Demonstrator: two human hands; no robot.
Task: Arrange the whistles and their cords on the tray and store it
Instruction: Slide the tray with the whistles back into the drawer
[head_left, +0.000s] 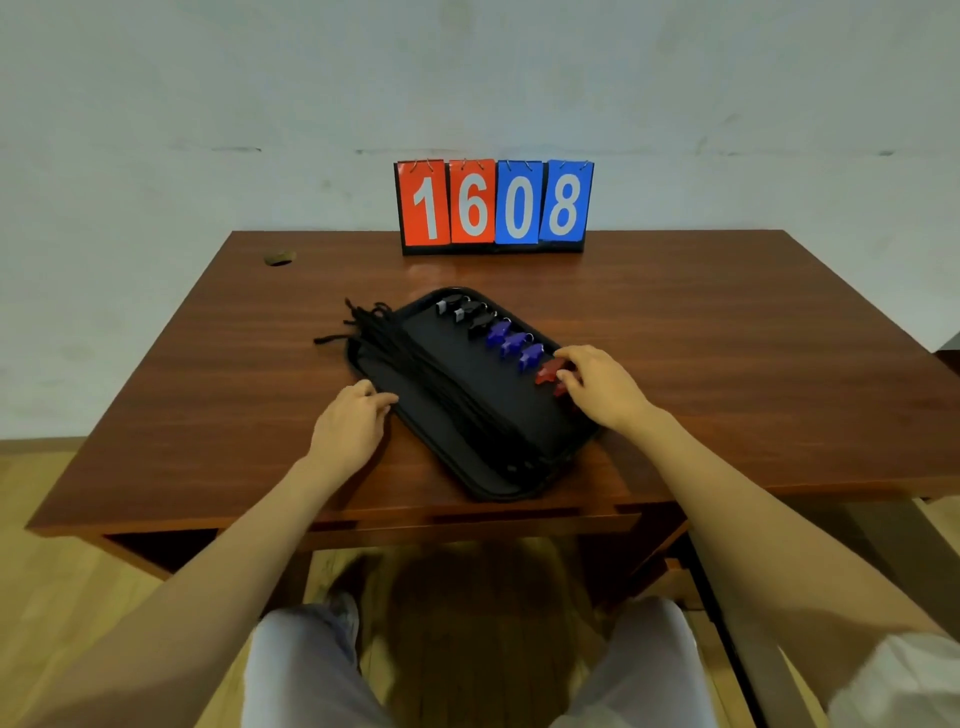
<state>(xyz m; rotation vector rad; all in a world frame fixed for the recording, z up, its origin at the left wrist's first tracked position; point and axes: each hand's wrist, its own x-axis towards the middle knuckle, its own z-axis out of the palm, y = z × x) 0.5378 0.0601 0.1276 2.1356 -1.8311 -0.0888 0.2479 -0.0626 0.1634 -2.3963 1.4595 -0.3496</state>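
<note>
Tray (387, 415): black, shallow, on the brown table (727, 338), straight ahead of the person at 12 o'clock. Its long axis runs slantwise, from 11 o'clock at the far end to 5 o'clock at the near end.

Whistles: one row along the tray's right long side. Black whistles (464, 313) sit at the far end, blue whistles (514, 343) in the middle, red whistles (546, 372) nearest the person.

Cords (415, 364): a black bundle lying along the long axis down the tray's left half. Their loop ends spill over the far-left rim onto the table.

Hands apart, one on each long side of the tray. Left hand (353, 421): at 10 o'clock, relaxed, fingertips touching the left rim, holding nothing. Right hand (605, 387): at 1 o'clock, thumb and forefinger curled about the red whistles at the row's near end; it looks like a pinch.

Judgement: arranging is nearly done and the red pair is the last to be squared up. The right hand is the nearer one for that. Since the tray lies askew, lifting it to store calls for a grip on both long sides, with care for the overhanging loops.

Flip scoreboard (493, 208) reading 1608 stands at the table's far edge, 12 o'clock.
</note>
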